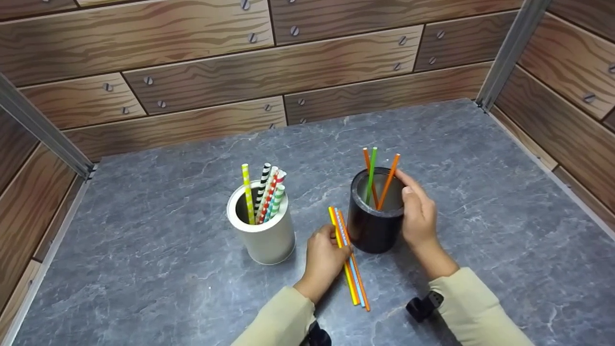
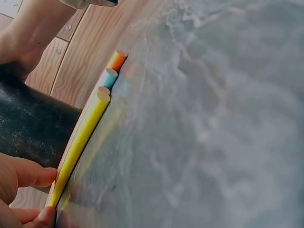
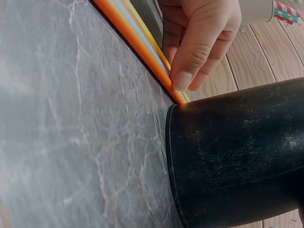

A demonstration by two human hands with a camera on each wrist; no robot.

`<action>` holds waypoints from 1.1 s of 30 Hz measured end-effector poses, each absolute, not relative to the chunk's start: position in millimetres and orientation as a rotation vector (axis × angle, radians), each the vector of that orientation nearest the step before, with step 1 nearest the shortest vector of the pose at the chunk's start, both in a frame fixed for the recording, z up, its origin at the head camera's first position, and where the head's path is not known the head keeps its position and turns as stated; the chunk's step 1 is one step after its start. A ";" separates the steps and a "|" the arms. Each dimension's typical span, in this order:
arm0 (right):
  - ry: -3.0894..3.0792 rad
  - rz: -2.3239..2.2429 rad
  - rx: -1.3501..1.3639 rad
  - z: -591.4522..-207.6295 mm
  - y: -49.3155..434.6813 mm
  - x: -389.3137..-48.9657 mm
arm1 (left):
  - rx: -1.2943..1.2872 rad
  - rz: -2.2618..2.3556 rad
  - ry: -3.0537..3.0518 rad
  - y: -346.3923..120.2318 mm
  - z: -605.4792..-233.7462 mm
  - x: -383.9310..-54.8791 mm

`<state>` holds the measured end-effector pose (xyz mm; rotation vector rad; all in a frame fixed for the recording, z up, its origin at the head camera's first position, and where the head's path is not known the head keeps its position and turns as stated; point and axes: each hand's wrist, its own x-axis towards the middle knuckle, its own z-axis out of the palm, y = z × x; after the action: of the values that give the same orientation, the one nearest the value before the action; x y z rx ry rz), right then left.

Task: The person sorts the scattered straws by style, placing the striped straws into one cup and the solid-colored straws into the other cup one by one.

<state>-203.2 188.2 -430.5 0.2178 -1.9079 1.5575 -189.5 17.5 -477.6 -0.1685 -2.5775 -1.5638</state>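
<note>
Several paper straws (image 1: pixel 356 286), yellow, orange and blue, lie side by side on the table. My left hand (image 1: pixel 324 254) pinches them between thumb and fingers; in the left wrist view the yellow straw (image 2: pixel 81 135) is nearest the camera. Just right of the bundle stands a black cylindrical cup (image 1: pixel 374 233), upright. Two orange straws (image 1: pixel 389 180) and a green straw (image 1: pixel 371 175) lean inside it. My right hand (image 1: pixel 421 216) holds the cup's right side, fingers up at the rim and partly hidden behind it. The right wrist view has the cup's dark wall (image 3: pixel 237 152) close up.
To the left stands a white cup (image 1: pixel 271 245) with several patterned straws (image 1: pixel 264 192), striped and dotted, leaning in it. The grey marbled table (image 1: pixel 158 250) is bordered by wood-patterned walls (image 1: pixel 206 81) at the back and sides.
</note>
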 end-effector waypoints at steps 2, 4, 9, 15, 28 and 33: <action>-1.911 1.559 0.218 -430.6 187.8 -203.1 | -0.149 -1.533 -2.596 17.2 -477.7 -189.8; -1.913 1.560 0.219 -430.6 188.3 -203.0 | -0.141 -1.481 -2.623 17.8 -476.6 -191.0; -1.924 1.563 0.198 -430.2 190.1 -202.4 | -0.148 -1.351 -2.692 19.9 -472.1 -195.4; -1.937 1.559 0.190 -431.0 189.2 -202.3 | -0.106 -1.444 -2.666 16.8 -473.2 -197.6; -1.899 1.567 0.236 -430.9 186.7 -204.2 | -0.013 -1.560 -2.599 10.8 -472.8 -198.8; -1.906 1.574 0.222 -431.3 187.8 -203.4 | 0.058 -1.675 -2.612 8.1 -472.3 -201.1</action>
<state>-203.4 187.8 -431.3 0.2221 -1.9060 1.5737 -201.1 8.1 -472.3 0.0578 -2.6118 -1.6750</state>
